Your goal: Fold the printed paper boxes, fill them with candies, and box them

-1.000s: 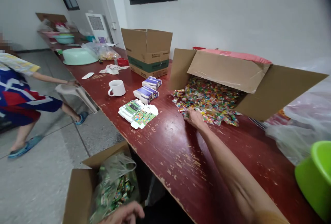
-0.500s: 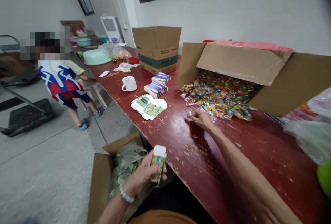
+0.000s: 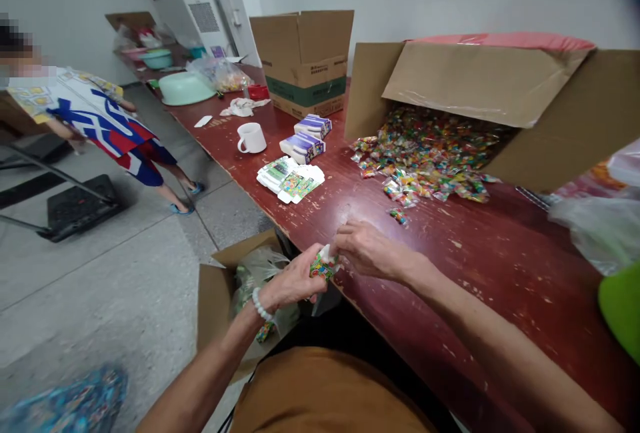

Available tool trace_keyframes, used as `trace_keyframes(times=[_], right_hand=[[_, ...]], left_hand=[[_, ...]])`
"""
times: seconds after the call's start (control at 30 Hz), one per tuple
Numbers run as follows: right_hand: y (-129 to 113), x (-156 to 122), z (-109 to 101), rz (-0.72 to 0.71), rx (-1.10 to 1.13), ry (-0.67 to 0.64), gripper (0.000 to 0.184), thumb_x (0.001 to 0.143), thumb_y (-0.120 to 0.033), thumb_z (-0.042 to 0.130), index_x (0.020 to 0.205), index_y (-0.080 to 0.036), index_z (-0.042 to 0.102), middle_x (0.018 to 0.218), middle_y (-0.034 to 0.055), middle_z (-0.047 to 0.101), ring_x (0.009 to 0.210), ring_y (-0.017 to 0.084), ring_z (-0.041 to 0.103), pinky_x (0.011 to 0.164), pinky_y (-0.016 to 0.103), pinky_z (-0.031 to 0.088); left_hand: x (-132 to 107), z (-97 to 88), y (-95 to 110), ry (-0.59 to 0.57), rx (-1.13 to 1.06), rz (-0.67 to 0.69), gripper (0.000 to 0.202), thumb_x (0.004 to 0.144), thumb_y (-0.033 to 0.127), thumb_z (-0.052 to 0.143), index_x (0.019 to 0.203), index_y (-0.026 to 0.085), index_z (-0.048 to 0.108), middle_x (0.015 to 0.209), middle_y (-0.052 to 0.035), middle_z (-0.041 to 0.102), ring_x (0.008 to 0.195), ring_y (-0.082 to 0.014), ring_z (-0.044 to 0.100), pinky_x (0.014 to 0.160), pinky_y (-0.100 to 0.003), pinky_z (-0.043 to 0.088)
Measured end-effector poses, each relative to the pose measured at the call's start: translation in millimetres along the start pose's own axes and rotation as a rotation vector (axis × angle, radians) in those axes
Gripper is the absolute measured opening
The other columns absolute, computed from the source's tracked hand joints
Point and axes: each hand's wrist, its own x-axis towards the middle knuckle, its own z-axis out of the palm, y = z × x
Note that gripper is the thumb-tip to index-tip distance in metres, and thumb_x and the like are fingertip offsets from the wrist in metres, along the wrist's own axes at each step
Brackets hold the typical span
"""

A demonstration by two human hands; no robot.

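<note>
Glossy, chipped red table [image 3: 480, 266]; matt cardboard box [image 3: 480, 83]; shiny plastic-wrapped sweets [image 3: 430, 159]

The right hand [image 3: 367, 251] has left the heap of colourful wrapped candies [image 3: 430, 159] and met the left hand [image 3: 293, 281] at the small colourful printed carton [image 3: 323, 265], now raised to the table edge

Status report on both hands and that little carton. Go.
Left hand grips small printed carton at table edge. Right hand at carton's open top, fingers pinched. Loose candy just beyond; nothing between the hands.
</note>
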Motion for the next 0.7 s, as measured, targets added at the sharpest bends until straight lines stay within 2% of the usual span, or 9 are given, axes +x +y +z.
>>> trace_keyframes(times=[0.07, 0.13, 0.23, 0.3, 0.37, 0.47, 0.57, 0.63, 0.7], right_hand=[[-9, 6, 6, 0.028, 0.043, 0.021, 0.013, 0.087, -0.009, 0.058, 0.086, -0.017, 0.068, 0.082, 0.0057, 0.069, 0.076, 0.017, 0.061, 0.077, 0.030, 0.043], [-13, 9, 13, 0.118, 0.242, 0.178, 0.009, 0.089, -0.015, 0.056, 0.085, -0.018, 0.064, 0.081, 0.0035, 0.067, 0.074, 0.015, 0.060, 0.073, 0.028, 0.044], [-12, 8, 23, 0.323, 0.657, 0.536, 0.010, 0.090, -0.027, 0.055, 0.095, -0.020, 0.060, 0.086, 0.0016, 0.066, 0.075, 0.014, 0.060, 0.070, 0.025, 0.047], [-12, 4, 29, 0.425, 0.878, 0.631, 0.022, 0.084, -0.035, 0.063, 0.100, -0.020, 0.059, 0.088, 0.0016, 0.065, 0.076, 0.014, 0.061, 0.070, 0.026, 0.049], [-18, 2, 35, 0.483, 1.102, 0.543, 0.037, 0.076, -0.041, 0.072, 0.103, -0.020, 0.058, 0.085, 0.0007, 0.065, 0.069, 0.014, 0.061, 0.063, 0.026, 0.050], [-33, 1, 42, 0.588, 1.382, 0.386, 0.053, 0.069, -0.050, 0.078, 0.107, -0.019, 0.057, 0.078, -0.0007, 0.066, 0.051, 0.012, 0.059, 0.049, 0.025, 0.047], [-43, 2, 47, 0.656, 1.417, 0.341, 0.061, 0.060, -0.054, 0.084, 0.103, -0.018, 0.061, 0.072, 0.0003, 0.068, 0.047, 0.013, 0.060, 0.046, 0.026, 0.049], [-44, 3, 50, 0.643, 1.387, 0.290, 0.054, 0.061, -0.059, 0.083, 0.090, -0.018, 0.065, 0.065, 0.0010, 0.068, 0.044, 0.015, 0.060, 0.044, 0.026, 0.048], [-45, 2, 55, 0.631, 1.341, 0.304, 0.051, 0.061, -0.063, 0.081, 0.080, -0.018, 0.068, 0.055, 0.0003, 0.064, 0.042, 0.017, 0.059, 0.040, 0.026, 0.046]], left_hand=[[-3, 3.1, 3, 0.004, -0.070, 0.015, 0.033, 0.064, 0.013, 0.059, 0.096, 0.019, 0.051, 0.071, 0.0075, 0.053, 0.051, -0.0078, 0.050, 0.048, -0.021, 0.040], [-6, 5.7, 5, 0.015, -0.240, 0.034, 0.033, 0.069, 0.018, 0.062, 0.101, 0.018, 0.051, 0.071, 0.0054, 0.058, 0.051, -0.0094, 0.054, 0.050, -0.022, 0.043], [-9, 7.1, 2, 0.072, -0.570, -0.008, 0.034, 0.084, 0.043, 0.060, 0.102, 0.016, 0.053, 0.071, -0.0005, 0.065, 0.051, -0.0125, 0.060, 0.050, -0.023, 0.046], [-8, 7.8, -3, 0.090, -0.744, -0.071, 0.046, 0.088, 0.059, 0.051, 0.097, 0.014, 0.056, 0.068, -0.0046, 0.068, 0.048, -0.0146, 0.062, 0.047, -0.024, 0.046], [-6, 10.8, -8, 0.098, -0.845, -0.104, 0.051, 0.088, 0.062, 0.048, 0.092, 0.012, 0.059, 0.064, -0.0063, 0.068, 0.045, -0.0156, 0.063, 0.045, -0.023, 0.047], [-5, 20.0, -13, 0.129, -0.917, -0.112, 0.045, 0.083, 0.053, 0.056, 0.091, 0.010, 0.063, 0.059, -0.0051, 0.066, 0.042, -0.0147, 0.060, 0.041, -0.023, 0.047], [-4, 28.0, -16, 0.181, -0.895, -0.069, 0.044, 0.076, 0.049, 0.062, 0.092, 0.008, 0.065, 0.058, -0.0050, 0.064, 0.041, -0.0134, 0.056, 0.037, -0.022, 0.045], [-4, 30.0, -18, 0.191, -0.853, -0.018, 0.041, 0.076, 0.046, 0.064, 0.094, 0.009, 0.066, 0.059, -0.0048, 0.064, 0.042, -0.0136, 0.055, 0.035, -0.022, 0.044], [-5, 30.2, -20, 0.188, -0.875, 0.027, 0.036, 0.077, 0.044, 0.064, 0.093, 0.012, 0.065, 0.060, -0.0050, 0.065, 0.044, -0.0147, 0.057, 0.037, -0.022, 0.044]])
